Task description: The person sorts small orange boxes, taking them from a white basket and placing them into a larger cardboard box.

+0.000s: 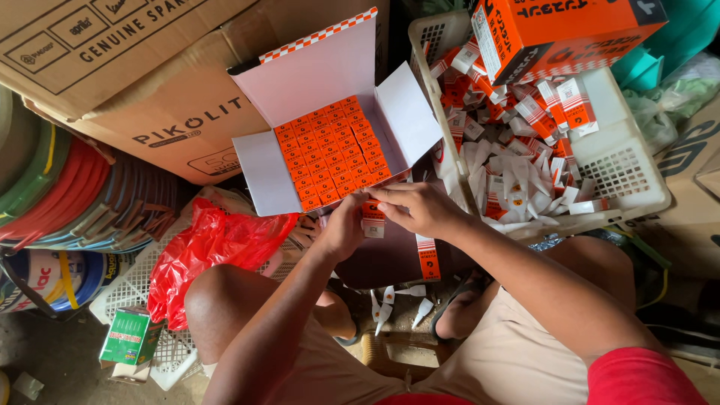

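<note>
Here, at the far left, a stack of coloured plastic rings [45, 187] is lying beside large brown cardboard cartons [150, 75]. Below them a crumpled red plastic bag [202, 247] is resting on a flat white plastic lattice tray [127, 289], with a small green cardboard box [129, 339] sitting at the tray's near edge.

Toward the middle, an open white cardboard box [322, 75] with an orange checked flap edge is standing tilted, and rows of small orange packets [334, 150] are filling its floor edge to edge. Just below its front edge, the left hand [343, 225] and the right hand [420, 208] are meeting; the left grip is curling closed and the right grip is pinching, fingertips pressed together, on a small orange-and-white carton [373, 217] held between the two hands, touching the open box's front rim. A few white strips [390, 296] are lying on the floor between the person's bare knees.

To the right, a white plastic mesh basket [622, 172] is holding a loose heap of orange-and-white cartons [517, 180], and a larger closed orange cardboard box [562, 34] is resting on its far rim.
</note>
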